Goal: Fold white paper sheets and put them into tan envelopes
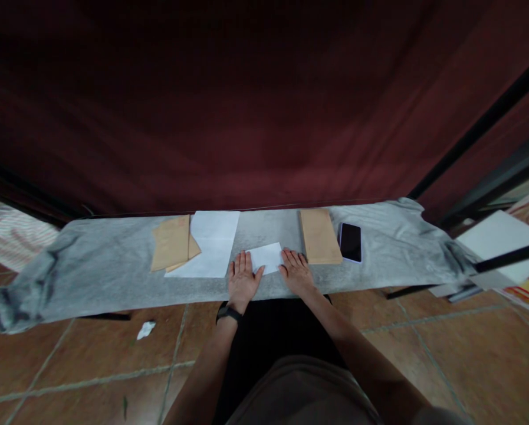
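Observation:
A small folded sheet of white paper (266, 257) lies on the grey cloth in front of me. My left hand (243, 277) rests flat at its left end, fingers stretched out, thumb toward the paper. At the right end my right hand (297, 273) lies flat too, fingertips touching or just over the edge. Left of my hands are larger white sheets (215, 242), partly under brown paper envelopes (171, 243). To the right is a stack of brown envelopes (321, 237).
A phone (351, 242) lies beside the brown stack. The narrow table wears a grey cloth (114, 260), with a dark red curtain (264, 118) hanging behind. A crumpled white tissue (146, 330) is on the tiled floor. White boards (503, 242) and dark metal bars stand at the right.

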Demonstrator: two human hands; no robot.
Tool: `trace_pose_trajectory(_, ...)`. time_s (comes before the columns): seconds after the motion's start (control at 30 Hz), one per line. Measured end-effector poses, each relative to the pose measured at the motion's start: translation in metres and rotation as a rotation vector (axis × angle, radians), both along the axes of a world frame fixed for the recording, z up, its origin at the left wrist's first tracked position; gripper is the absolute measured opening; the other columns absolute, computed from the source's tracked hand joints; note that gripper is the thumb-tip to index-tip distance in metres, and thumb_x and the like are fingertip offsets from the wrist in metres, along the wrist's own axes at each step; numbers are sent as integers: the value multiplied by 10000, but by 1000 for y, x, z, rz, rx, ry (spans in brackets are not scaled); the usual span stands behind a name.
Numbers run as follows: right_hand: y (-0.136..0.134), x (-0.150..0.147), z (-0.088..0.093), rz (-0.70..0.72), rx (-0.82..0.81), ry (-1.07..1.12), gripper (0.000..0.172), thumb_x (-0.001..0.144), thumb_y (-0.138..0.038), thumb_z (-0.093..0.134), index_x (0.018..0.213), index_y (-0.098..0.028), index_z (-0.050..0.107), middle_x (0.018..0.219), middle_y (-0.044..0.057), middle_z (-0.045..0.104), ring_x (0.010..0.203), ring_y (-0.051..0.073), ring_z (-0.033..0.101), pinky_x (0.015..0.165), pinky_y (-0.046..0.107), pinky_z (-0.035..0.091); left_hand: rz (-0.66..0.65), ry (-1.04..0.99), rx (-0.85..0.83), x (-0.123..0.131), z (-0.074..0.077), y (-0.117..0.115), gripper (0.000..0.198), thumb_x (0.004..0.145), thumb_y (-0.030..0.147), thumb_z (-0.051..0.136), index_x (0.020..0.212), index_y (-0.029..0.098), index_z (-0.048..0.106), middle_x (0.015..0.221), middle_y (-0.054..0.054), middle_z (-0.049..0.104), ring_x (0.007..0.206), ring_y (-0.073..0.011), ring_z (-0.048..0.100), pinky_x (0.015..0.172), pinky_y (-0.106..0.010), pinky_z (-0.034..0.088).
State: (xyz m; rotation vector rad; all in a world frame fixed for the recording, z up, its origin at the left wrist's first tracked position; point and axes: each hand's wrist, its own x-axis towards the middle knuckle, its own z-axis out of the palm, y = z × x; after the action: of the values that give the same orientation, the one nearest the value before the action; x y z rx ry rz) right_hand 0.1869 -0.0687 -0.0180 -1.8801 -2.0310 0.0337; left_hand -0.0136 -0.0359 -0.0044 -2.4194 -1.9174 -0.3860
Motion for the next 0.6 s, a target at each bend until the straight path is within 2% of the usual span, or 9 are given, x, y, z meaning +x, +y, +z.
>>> trace_pose_trajectory(0.13,-5,1,6,11,44,42,460,1035,-309,394,1449,-149,510,1517,98,511,1392,261,464,1204,473,260,1,-10,8,1,1,-1,774,991,600,336,1547,62,334,1584,-206,363,1496,-323,308,1224,-532,222)
trace_pose_trajectory(0.23,-7,2,10,29,86,85,400,1020,-255,417,1377,-168,576,1459,95,573,1344,247,506,1190,469,287,-8,-23,33,8,4,-2,703,1010,514,338,1525,36,368,1584,-217,356,1503,-339,284,1227,-561,199)
trace_pose_trajectory(0.3,-8,3,11,45,108,109,367,1006,-226,440,1329,-183,608,1418,93,603,1313,244,527,1176,469,310,-78,-40,32,17,7,-5,616,1029,419,300,1515,52,392,1590,-192,362,1513,-311,269,1235,-538,206)
trace_pose_trajectory(0.37,-9,4,11,54,124,136,342,992,-199,457,1285,-200,633,1370,87,634,1272,241,553,1161,466,334,-206,-61,-15,29,10,-8,566,1040,355,257,1508,76,412,1593,-156,376,1515,-267,274,1237,-487,241)
trace_pose_trajectory(0.47,-9,6,11,59,130,173,334,952,-147,488,1229,-224,658,1300,73,669,1201,241,588,1132,456,373,-378,-73,-119,48,14,-12,557,1050,350,221,1504,100,425,1588,-119,400,1504,-228,303,1228,-445,284)
trace_pose_trajectory(0.6,-10,8,10,57,113,189,341,903,-94,513,1163,-237,679,1246,67,689,1145,242,604,1096,436,410,-438,-58,-169,63,18,-11,556,1052,338,199,1510,112,418,1595,-91,393,1511,-218,284,1244,-447,247)
